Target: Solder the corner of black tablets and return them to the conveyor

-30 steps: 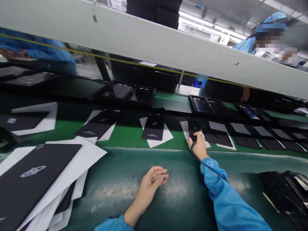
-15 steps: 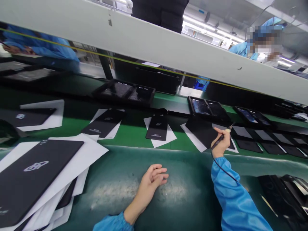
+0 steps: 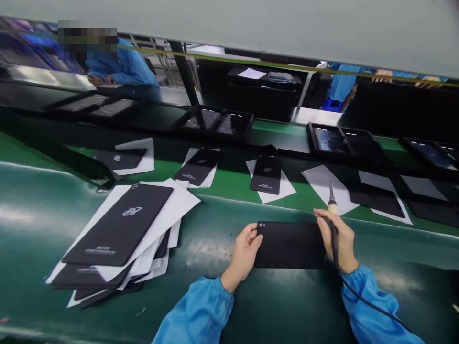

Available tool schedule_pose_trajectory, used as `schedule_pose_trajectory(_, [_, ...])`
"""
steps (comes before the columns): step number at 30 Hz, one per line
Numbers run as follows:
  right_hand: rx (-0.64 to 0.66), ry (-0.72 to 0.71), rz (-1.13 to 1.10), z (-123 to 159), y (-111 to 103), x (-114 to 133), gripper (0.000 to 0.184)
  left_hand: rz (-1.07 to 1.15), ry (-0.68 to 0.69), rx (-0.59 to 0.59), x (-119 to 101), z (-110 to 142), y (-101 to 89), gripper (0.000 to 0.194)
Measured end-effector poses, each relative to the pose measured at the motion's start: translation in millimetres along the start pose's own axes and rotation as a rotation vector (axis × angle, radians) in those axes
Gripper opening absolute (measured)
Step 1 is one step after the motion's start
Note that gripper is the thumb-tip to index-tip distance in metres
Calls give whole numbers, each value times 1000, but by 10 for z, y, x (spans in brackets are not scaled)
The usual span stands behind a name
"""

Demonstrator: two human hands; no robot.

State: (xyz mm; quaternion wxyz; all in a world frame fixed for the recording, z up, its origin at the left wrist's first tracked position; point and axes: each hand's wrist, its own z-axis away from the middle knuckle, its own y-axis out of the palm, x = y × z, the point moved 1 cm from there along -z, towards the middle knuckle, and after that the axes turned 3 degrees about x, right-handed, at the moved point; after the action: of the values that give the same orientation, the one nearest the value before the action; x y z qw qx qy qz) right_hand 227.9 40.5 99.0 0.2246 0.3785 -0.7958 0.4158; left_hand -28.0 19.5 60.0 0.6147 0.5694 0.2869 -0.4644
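Note:
A dark rectangular tablet back cover (image 3: 290, 244) lies lengthwise between my hands over the green mat, with small round camera marks at its upper left corner. My left hand (image 3: 242, 255) grips its left edge, thumb on top. In my right hand (image 3: 339, 239) is a soldering iron (image 3: 333, 208), its metal tip pointing up and away from the cover. The fingers of that hand also reach the cover's right edge; whether they press on it I cannot tell. Just beyond lies a white sheet (image 3: 322, 184) on the belt.
Left of my hands rises an uneven stack of black covers (image 3: 122, 229) interleaved with white paper. More covers on paper (image 3: 267, 174) line the green belt. Behind them stand black trays (image 3: 213, 122) with screens. A pale beam (image 3: 229, 24) crosses above; co-workers in blue are beyond.
A cover has come off the belt onto the mat, baring its white sheet. My left hand has taken hold of it. My right hand has drawn back with the iron; the view has turned left.

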Motion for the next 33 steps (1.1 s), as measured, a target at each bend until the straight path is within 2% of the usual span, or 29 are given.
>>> schedule_pose_trajectory(2, [31,-57,18,27,-72,33,22,10,-23,1,3,5,17,33])
schedule_pose_trajectory(6, [118,48,-252,142,-110,220,35,39,-35,-10,5,5,23,33])
schedule_pose_trajectory(10, [168,138,-451,274,-12,403,27,60,-52,-22,0,11,28,30])
schedule_pose_trajectory(12, [205,106,-425,311,32,436,22,58,-64,-30,-3,15,30,30])
schedule_pose_trajectory(15, [280,-30,-342,330,79,459,18,66,-75,-35,-3,18,27,30])
schedule_pose_trajectory(18, [353,-111,-324,328,122,500,20,77,-82,-25,0,20,17,29])
schedule_pose_trajectory(26, [444,-133,-331,350,206,524,23,89,-78,-20,8,29,7,29])
schedule_pose_trajectory(33, [465,-112,-309,347,220,511,20,79,-72,-18,21,28,0,31])
